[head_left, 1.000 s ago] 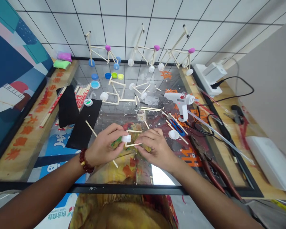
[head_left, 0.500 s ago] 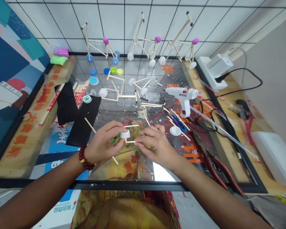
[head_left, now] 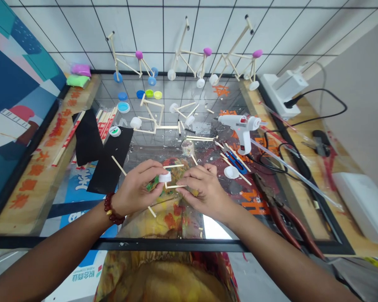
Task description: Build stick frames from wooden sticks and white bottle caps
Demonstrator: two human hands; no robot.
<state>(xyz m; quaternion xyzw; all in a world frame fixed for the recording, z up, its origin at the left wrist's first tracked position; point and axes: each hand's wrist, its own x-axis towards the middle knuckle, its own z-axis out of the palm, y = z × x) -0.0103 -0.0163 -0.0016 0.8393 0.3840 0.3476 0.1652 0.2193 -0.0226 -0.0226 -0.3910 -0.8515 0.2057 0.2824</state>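
Observation:
My left hand (head_left: pixel 144 182) pinches a white bottle cap (head_left: pixel 164 178) between thumb and forefinger, above the glass tabletop. Thin wooden sticks meet at the cap, and one wooden stick (head_left: pixel 174 186) runs from it toward the right. Around that stick's right end, the thumb and fingers of my right hand (head_left: pixel 204 187) are slightly parted, with the stick's tip showing between them. Another pale stick (head_left: pixel 174 166) lies just above the cap. A longer stick (head_left: pixel 119 165) passes beneath my left hand.
A white glue gun (head_left: pixel 242 128), blue-handled scissors (head_left: pixel 234 161), a white cap (head_left: pixel 231 172) and red-handled pliers (head_left: pixel 282 214) lie to the right. Stick frames with caps (head_left: pixel 154 117) lie farther back; finished-looking stick bicycles (head_left: pixel 189 54) stand along the tiled wall. Black sheets (head_left: pixel 108 167) lie left.
My right thumb and fingers have loosened a little, baring the stick's end between them. My left hand keeps the cap in nearly the same spot.

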